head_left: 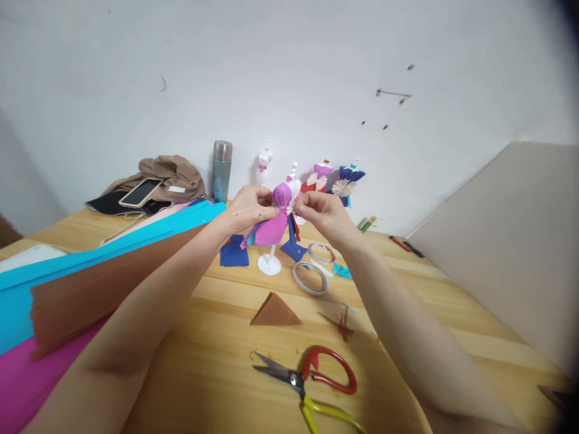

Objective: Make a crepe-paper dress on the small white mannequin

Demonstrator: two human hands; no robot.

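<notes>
A small white mannequin stand [269, 264] wears a pink and purple paper dress [273, 228] near the table's middle. My left hand [248, 208] pinches the dress at the mannequin's left shoulder, fingers closed. My right hand [322, 213] pinches it from the right side, fingers closed. Both hands are raised a little above the wooden table [217, 337].
Scissors with one red and one yellow-green handle [316, 380] lie near me. A brown paper triangle [275, 312], tape rolls [311, 276], blue paper pieces [234, 253], and long crepe sheets in cyan [90, 253], brown and magenta surround them. Other dressed mannequins [335, 181], a flask [221, 171], a bag with a phone [141, 191] stand by the wall.
</notes>
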